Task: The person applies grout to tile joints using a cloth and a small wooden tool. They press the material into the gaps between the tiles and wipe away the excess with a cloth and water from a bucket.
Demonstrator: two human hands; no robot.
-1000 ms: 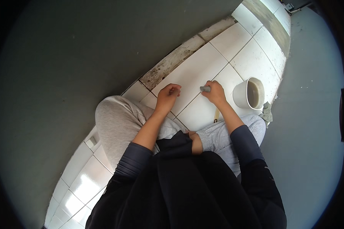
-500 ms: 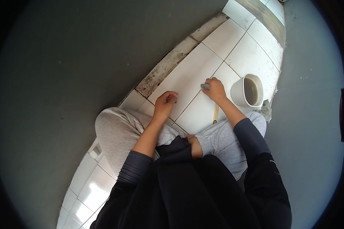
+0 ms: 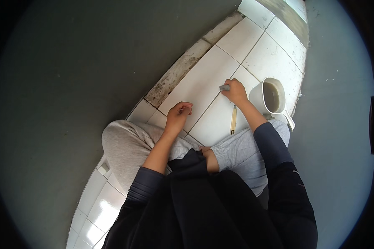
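In the head view, the left forearm points toward 1 o'clock, its sleeve pushed up near the elbow, and the left hand (image 3: pixel 178 115) is loosely curled above the tiled floor (image 3: pixel 203 87), fingers bent inward; whether it grips anything cannot be told. The right forearm slants toward 11 o'clock, and the right hand (image 3: pixel 237 92) pinches a small grey piece (image 3: pixel 224 88), which juts out at 9 o'clock from its fingers over a tile joint; contact with the floor is unclear. From the right hand, the left hand lies near 8 o'clock, well apart. At 6 o'clock from it, a slim yellow tool (image 3: pixel 233 120) lies on the tiles. Just past 3 o'clock stands a white dipper (image 3: pixel 257 99) holding murky liquid (image 3: pixel 271 98), its handle (image 3: pixel 289 120) pointing between 4 and 5 o'clock.
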